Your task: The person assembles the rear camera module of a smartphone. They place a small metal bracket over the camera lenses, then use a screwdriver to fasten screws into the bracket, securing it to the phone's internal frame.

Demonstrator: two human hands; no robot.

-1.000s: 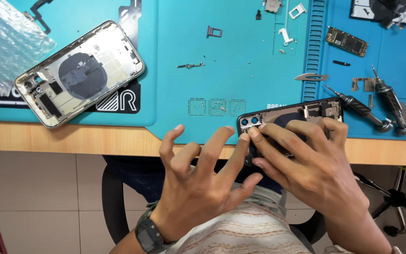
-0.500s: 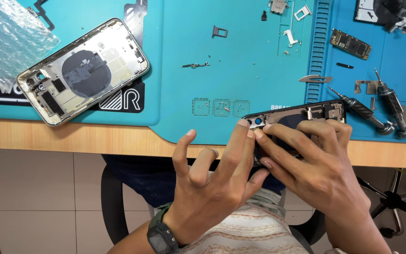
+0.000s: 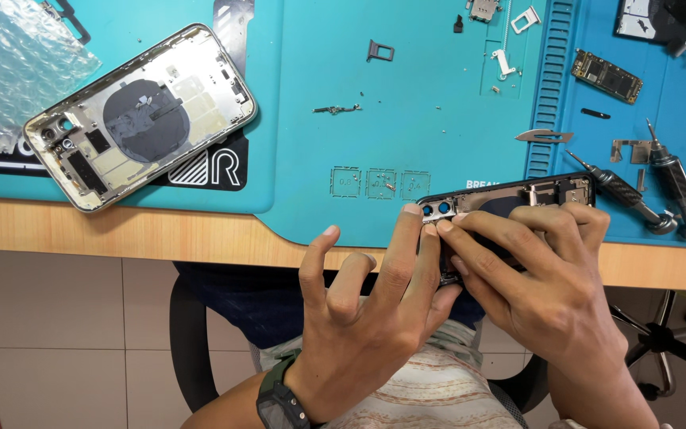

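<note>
1. Dark phone housing (image 3: pixel 518 199) at lower centre-right of the frame, lying over the front edge of the teal work mat (image 3: pixel 406 111) and the wooden table edge (image 3: pixel 160 234); open side up, inner parts showing; its camera-lens corner (image 3: pixel 437 210) points left.
2. Right hand (image 3: pixel 549 294) lies over the housing from below, fingers curled onto it, gripping the body; index fingertip (image 3: pixel 444 226) presses just under the camera-lens corner.
3. Left hand (image 3: pixel 367 318) comes in from lower centre, fingers spread wide; middle fingertip (image 3: pixel 412 211) touches the left end of the housing beside the lenses, thumb under the edge. Index and little finger lifted, touching nothing. Dark wristwatch (image 3: pixel 279 401) on that wrist.
4. Just right of the housing: two small black-handled screwdrivers (image 3: pixel 637 202), tips up-left, lying close together.
5. Above those: a small metal blade (image 3: pixel 544 136), a bent metal bracket (image 3: pixel 627 149), a small circuit board (image 3: pixel 606 77).
6. Upper centre of mat: a SIM tray (image 3: pixel 380 52), loose brackets and a thin flex part (image 3: pixel 337 109).
7. Upper left: second phone housing (image 3: pixel 140 117), silver frame, open, round dark coil in the middle, tilted, well apart from both hands.
8. Far upper left corner: bubble wrap (image 3: pixel 13 63), touching that silver housing's end.
9. Below the table: a chair and tiled floor; striped shirt at bottom centre.
</note>
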